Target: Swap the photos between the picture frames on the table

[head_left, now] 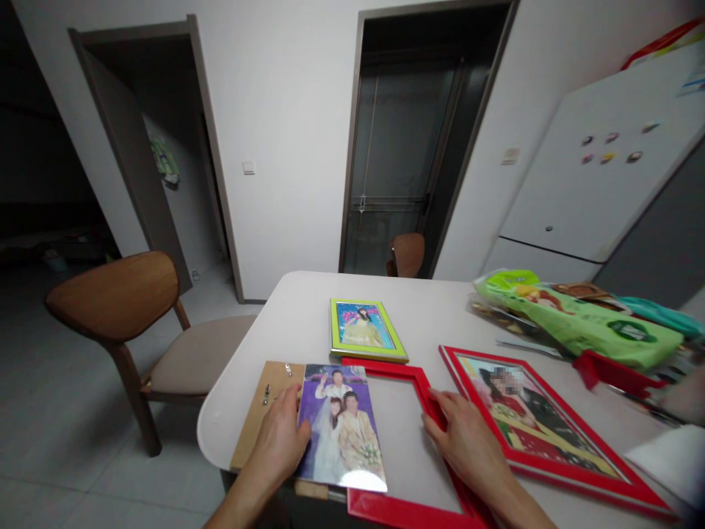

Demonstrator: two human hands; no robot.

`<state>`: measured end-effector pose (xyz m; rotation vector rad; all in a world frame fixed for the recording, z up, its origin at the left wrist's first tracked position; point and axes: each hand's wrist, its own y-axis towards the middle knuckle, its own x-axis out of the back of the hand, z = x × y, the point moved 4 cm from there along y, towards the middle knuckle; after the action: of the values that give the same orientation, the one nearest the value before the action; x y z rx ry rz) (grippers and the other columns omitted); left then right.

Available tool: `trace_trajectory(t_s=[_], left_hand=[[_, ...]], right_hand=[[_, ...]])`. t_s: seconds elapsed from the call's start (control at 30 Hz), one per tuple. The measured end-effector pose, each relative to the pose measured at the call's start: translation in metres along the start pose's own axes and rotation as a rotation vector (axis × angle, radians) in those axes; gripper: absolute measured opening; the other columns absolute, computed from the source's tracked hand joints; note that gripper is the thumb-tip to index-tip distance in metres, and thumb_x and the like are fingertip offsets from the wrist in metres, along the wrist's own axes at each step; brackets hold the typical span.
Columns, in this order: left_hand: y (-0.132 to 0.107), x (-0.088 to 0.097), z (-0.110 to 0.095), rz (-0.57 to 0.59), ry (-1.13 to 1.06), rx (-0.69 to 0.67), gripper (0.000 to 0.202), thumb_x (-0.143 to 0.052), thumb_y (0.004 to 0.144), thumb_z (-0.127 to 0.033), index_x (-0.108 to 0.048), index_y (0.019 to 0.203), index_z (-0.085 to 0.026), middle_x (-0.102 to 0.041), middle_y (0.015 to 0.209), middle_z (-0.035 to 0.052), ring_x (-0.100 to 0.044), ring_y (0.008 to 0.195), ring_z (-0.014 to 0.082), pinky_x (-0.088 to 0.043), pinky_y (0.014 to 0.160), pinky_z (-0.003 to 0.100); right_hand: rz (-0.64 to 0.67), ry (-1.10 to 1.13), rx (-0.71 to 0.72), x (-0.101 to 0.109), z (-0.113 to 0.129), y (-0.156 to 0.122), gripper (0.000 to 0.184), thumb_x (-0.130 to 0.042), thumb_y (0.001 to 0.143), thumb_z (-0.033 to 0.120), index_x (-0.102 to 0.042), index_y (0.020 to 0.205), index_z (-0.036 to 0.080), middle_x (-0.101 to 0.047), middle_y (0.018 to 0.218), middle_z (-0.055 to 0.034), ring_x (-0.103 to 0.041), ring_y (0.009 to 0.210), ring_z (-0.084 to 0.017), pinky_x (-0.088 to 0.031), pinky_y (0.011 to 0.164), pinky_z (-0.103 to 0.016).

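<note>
Wedding photo [352,433] flat on a brown backing board [264,386], just left of the red frame [422,386] and partly over its bar. Open middle of the frame bare, with no picture inside. Left hand [278,438] flat and open, lying across the board and the edge of the photo. Right hand [465,441] low on the right bar of the red frame, fingers over the bar; wide or holding, too hard to tell. Two small metal clips [288,369] on the board, left of the photo.

Past the top of the red frame, a small green frame [363,330] with a picture inside. To the right of the red frame, a second red frame [556,419] with a picture in it. Farther right, a green plastic bag [578,327] in a messy pile. All of it on a white worktop [440,316]. Left of the red frame, past the worktop, a wooden chair [115,286]. No brand or words clear enough to read.
</note>
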<state>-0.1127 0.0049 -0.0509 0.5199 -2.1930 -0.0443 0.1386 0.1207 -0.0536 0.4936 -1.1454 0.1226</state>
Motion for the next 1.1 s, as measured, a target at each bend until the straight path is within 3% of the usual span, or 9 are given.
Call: trace_trajectory(t_s=[0.2, 0.4, 0.47, 0.57, 0.73, 0.83, 0.9, 1.0, 1.1], left_hand=[[-0.001, 0.001, 0.001, 0.009, 0.009, -0.023, 0.046, -0.041, 0.062, -0.008, -0.044, 0.108, -0.01, -0.053, 0.101, 0.0092, -0.048, 0.095, 0.0195, -0.036, 0.084, 0.03], [-0.018, 0.0, -0.021, 0.04, -0.009, -0.122, 0.047, -0.045, 0.065, -0.014, -0.042, 0.112, -0.011, -0.05, 0.109, 0.0116, -0.043, 0.104, 0.0216, -0.033, 0.091, 0.037], [-0.029, -0.009, -0.035, 0.125, -0.022, -0.235, 0.059, -0.053, 0.061, -0.019, -0.038, 0.118, -0.012, -0.04, 0.123, 0.013, -0.034, 0.114, 0.0251, -0.028, 0.095, 0.041], [-0.042, -0.021, -0.056, 0.198, -0.037, -0.403, 0.074, -0.057, 0.056, -0.015, -0.03, 0.124, -0.009, -0.024, 0.133, 0.0159, -0.021, 0.121, 0.0297, -0.024, 0.097, 0.046], [-0.038, 0.0, -0.088, -0.137, -0.311, -0.594, 0.06, -0.036, 0.069, -0.001, -0.028, 0.126, -0.02, -0.035, 0.13, 0.0069, -0.028, 0.12, 0.019, -0.025, 0.099, 0.038], [-0.032, 0.007, -0.096, -0.272, -0.663, -0.383, 0.041, -0.034, 0.08, -0.009, -0.039, 0.119, -0.022, -0.047, 0.121, 0.0049, -0.04, 0.112, 0.0165, -0.03, 0.096, 0.032], [-0.032, -0.003, -0.097, -0.244, -0.908, -0.175, 0.033, -0.035, 0.082, -0.018, -0.043, 0.115, -0.019, -0.05, 0.117, 0.0064, -0.043, 0.109, 0.0184, -0.033, 0.094, 0.031], [-0.034, -0.023, -0.097, -0.125, -1.164, 0.004, 0.038, -0.042, 0.079, -0.026, -0.042, 0.116, -0.015, -0.05, 0.117, 0.0091, -0.045, 0.108, 0.0206, -0.036, 0.091, 0.031], [-0.034, -0.034, -0.087, -0.048, -1.2, 0.053, 0.048, -0.048, 0.073, -0.023, -0.037, 0.119, -0.013, -0.047, 0.119, 0.0113, -0.043, 0.11, 0.0206, -0.036, 0.091, 0.03]], right_hand=[[0.157, 0.618, -0.104, -0.02, 0.043, -0.01, 0.047, -0.044, 0.07, 0.033, -0.048, 0.11, 0.009, -0.061, 0.086, -0.0083, -0.056, 0.063, -0.015, -0.044, 0.061, -0.028], [0.435, 1.125, -0.38, -0.048, 0.074, -0.007, 0.052, -0.051, 0.064, 0.029, -0.046, 0.111, 0.008, -0.055, 0.049, 0.0036, -0.046, 0.038, -0.009, -0.034, 0.038, -0.02], [0.504, 1.289, -0.401, -0.04, 0.086, -0.006, 0.039, -0.053, 0.063, 0.024, -0.055, 0.099, 0.009, -0.059, 0.054, 0.0009, -0.049, 0.043, -0.009, -0.037, 0.041, -0.019], [0.439, 1.426, -0.386, -0.011, 0.102, -0.002, 0.03, -0.055, 0.063, 0.023, -0.058, 0.091, 0.012, -0.063, 0.065, -0.002, -0.053, 0.05, -0.009, -0.04, 0.048, -0.019], [0.275, 1.497, -0.275, 0.027, 0.113, -0.003, 0.042, -0.056, 0.067, 0.038, -0.053, 0.103, 0.016, -0.061, 0.097, -0.0077, -0.058, 0.076, -0.015, -0.045, 0.059, -0.024], [0.175, 1.459, -0.487, 0.013, 0.096, -0.013, 0.044, -0.055, 0.068, 0.039, -0.05, 0.107, 0.019, -0.055, 0.11, -0.0092, -0.056, 0.088, -0.018, -0.046, 0.067, -0.028], [0.179, 1.516, -0.635, -0.003, 0.081, -0.02, 0.043, -0.055, 0.068, 0.038, -0.05, 0.106, 0.019, -0.056, 0.108, -0.0092, -0.057, 0.088, -0.019, -0.047, 0.069, -0.03], [0.165, 1.668, -0.607, -0.009, 0.061, -0.02, 0.038, -0.054, 0.067, 0.032, -0.05, 0.103, 0.02, -0.063, 0.097, -0.0065, -0.06, 0.083, -0.019, -0.048, 0.064, -0.029], [0.119, 1.64, -0.596, 0.0, 0.037, -0.016, 0.043, -0.052, 0.065, 0.021, -0.048, 0.107, 0.02, -0.066, 0.089, -0.0053, -0.062, 0.074, -0.02, -0.049, 0.058, -0.028]])
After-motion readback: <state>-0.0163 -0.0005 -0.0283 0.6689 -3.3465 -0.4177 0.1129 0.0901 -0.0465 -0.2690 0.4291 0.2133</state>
